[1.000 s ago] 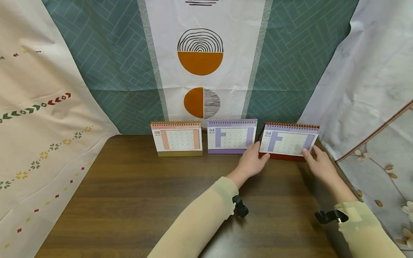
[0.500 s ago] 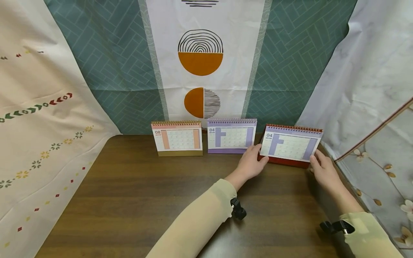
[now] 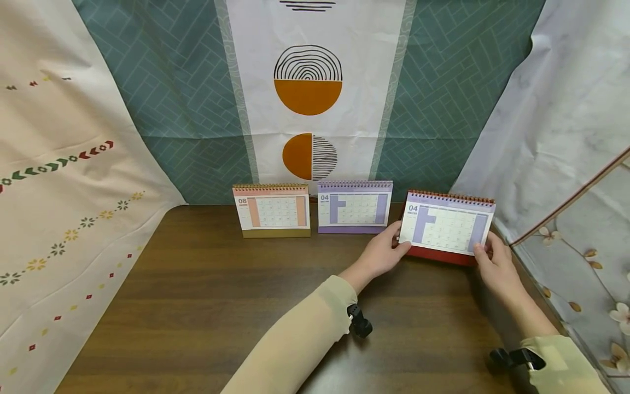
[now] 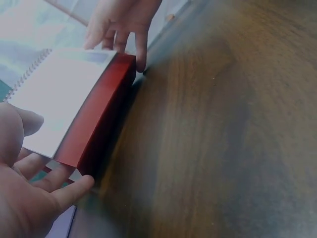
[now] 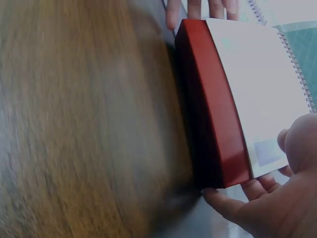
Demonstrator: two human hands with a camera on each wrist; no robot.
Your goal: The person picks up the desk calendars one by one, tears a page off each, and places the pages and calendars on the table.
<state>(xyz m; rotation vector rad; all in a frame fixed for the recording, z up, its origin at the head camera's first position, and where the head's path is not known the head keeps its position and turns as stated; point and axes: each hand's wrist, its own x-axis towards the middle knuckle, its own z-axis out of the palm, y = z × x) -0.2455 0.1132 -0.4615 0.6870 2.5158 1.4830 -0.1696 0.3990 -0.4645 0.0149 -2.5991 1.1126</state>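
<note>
While the peach-topped calendar and the purple calendar stand at nine o'clock from the red-based calendar, here's the left hand gripping that one at its eight o'clock, the right hand gripping at four! Two-handed positioning, it seems; whether it's lifted, I can't tell. Next calls for level, matched hands.

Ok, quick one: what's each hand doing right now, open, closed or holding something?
Left hand: holding the red-based calendar by its left end.
Right hand: holding the same calendar by its right end.
</note>
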